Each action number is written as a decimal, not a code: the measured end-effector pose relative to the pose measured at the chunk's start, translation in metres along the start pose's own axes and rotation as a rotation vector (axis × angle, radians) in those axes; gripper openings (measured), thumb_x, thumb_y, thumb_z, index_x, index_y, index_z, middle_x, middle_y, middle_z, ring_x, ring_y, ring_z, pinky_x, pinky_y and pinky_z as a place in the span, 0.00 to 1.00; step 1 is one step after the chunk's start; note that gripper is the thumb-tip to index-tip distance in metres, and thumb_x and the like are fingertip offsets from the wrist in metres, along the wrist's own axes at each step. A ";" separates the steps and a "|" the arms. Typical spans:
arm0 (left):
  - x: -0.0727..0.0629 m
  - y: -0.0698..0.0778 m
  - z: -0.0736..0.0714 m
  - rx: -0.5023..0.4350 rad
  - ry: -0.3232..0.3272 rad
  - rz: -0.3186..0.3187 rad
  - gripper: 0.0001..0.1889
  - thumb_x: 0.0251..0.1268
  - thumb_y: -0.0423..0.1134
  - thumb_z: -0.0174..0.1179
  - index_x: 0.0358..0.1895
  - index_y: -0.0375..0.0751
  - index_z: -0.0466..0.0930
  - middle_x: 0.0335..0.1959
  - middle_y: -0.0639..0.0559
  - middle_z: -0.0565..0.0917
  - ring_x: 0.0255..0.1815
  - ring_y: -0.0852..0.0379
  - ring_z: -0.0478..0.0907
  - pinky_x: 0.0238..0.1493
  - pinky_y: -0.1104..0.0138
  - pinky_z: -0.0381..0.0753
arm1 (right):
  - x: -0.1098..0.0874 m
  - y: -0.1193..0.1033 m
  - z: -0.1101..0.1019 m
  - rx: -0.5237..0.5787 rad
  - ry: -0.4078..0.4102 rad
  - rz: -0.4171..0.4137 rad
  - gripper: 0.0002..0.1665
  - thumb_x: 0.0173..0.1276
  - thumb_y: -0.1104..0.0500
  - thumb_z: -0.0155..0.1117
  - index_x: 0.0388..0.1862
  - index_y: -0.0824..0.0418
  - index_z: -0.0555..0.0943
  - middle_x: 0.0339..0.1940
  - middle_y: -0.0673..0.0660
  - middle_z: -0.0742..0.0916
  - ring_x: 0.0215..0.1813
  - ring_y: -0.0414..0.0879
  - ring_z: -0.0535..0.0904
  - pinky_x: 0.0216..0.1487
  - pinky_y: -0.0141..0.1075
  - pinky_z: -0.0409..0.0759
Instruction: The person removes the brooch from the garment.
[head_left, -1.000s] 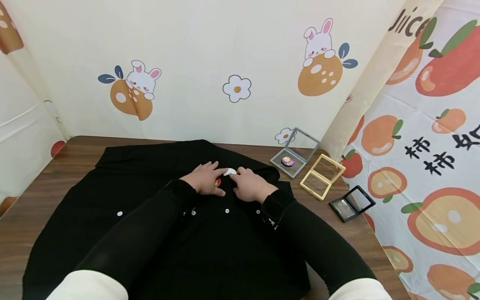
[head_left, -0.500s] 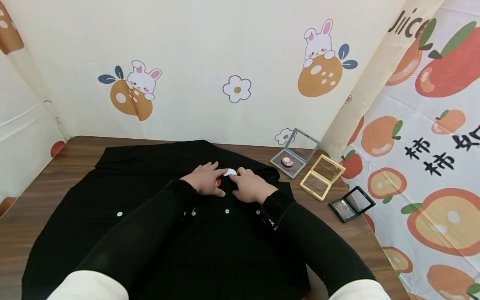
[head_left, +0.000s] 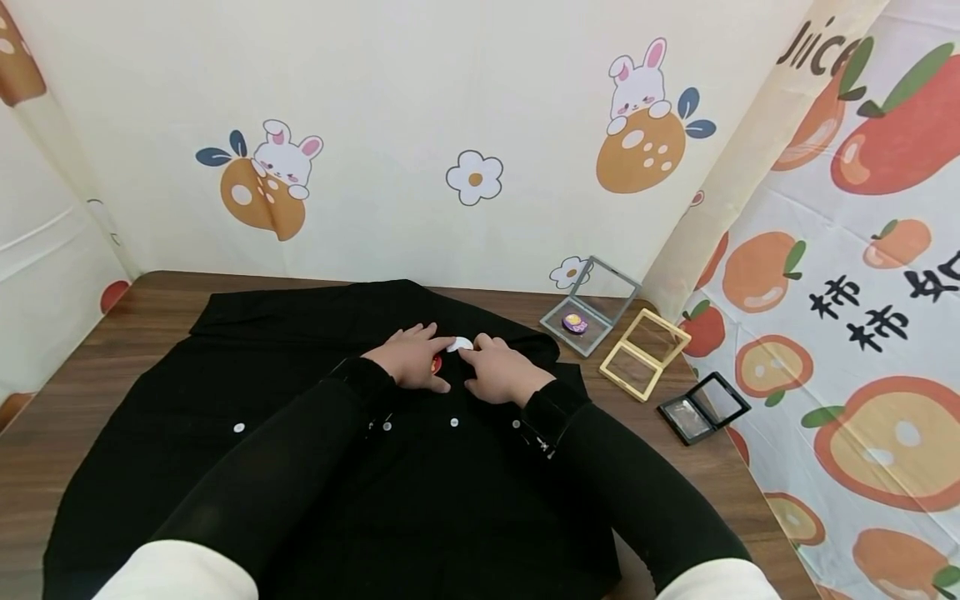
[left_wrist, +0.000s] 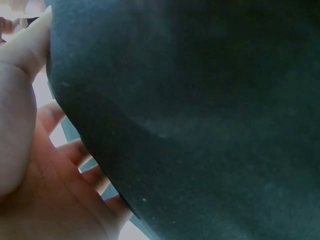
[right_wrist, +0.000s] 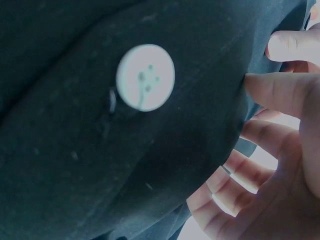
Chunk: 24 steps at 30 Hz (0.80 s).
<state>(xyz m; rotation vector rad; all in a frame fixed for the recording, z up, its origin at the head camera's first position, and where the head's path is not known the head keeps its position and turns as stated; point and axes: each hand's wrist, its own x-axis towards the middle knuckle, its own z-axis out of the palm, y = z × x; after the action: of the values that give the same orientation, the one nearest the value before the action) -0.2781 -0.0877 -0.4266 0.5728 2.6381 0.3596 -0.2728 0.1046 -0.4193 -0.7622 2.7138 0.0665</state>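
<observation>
I see the left hand (head_left: 408, 358) and right hand (head_left: 501, 372) slightly apart, fingers touching a white disc (head_left: 460, 343) between them on the black shirt (head_left: 450, 492) (whether either pinches it, I cannot tell).

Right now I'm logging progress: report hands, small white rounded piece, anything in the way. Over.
Left hand, right hand touching small white rounded piece. Piece on black cloth garment. Left hand partly covers red round item.

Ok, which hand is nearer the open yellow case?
Right. The right hand is on the black garment, with the yellow case off to its right; the left hand is farther away, left of the right hand.
</observation>
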 end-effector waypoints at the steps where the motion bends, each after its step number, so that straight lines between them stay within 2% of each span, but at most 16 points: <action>1: 0.000 0.000 0.000 0.000 -0.001 -0.001 0.46 0.69 0.60 0.65 0.84 0.52 0.55 0.84 0.37 0.47 0.84 0.37 0.42 0.79 0.41 0.42 | 0.000 0.000 0.000 -0.002 0.001 0.001 0.37 0.78 0.44 0.61 0.82 0.50 0.66 0.64 0.55 0.74 0.57 0.48 0.71 0.54 0.41 0.78; 10: 0.000 0.001 0.001 0.006 -0.002 -0.006 0.46 0.69 0.60 0.66 0.84 0.51 0.55 0.84 0.37 0.48 0.84 0.37 0.42 0.79 0.41 0.42 | 0.000 0.000 0.002 -0.011 -0.001 -0.002 0.37 0.78 0.44 0.61 0.82 0.50 0.66 0.65 0.55 0.73 0.58 0.48 0.71 0.56 0.42 0.78; 24: -0.001 0.003 -0.001 0.013 -0.006 -0.010 0.47 0.68 0.60 0.66 0.84 0.52 0.54 0.84 0.37 0.47 0.84 0.37 0.42 0.79 0.41 0.43 | 0.001 -0.001 0.001 -0.043 0.004 -0.008 0.36 0.79 0.44 0.59 0.82 0.51 0.66 0.64 0.55 0.74 0.55 0.48 0.71 0.52 0.40 0.78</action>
<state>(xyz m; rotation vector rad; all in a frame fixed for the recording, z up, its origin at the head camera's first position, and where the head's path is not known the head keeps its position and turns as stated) -0.2769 -0.0860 -0.4246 0.5640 2.6384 0.3380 -0.2726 0.1038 -0.4203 -0.7861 2.7206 0.1224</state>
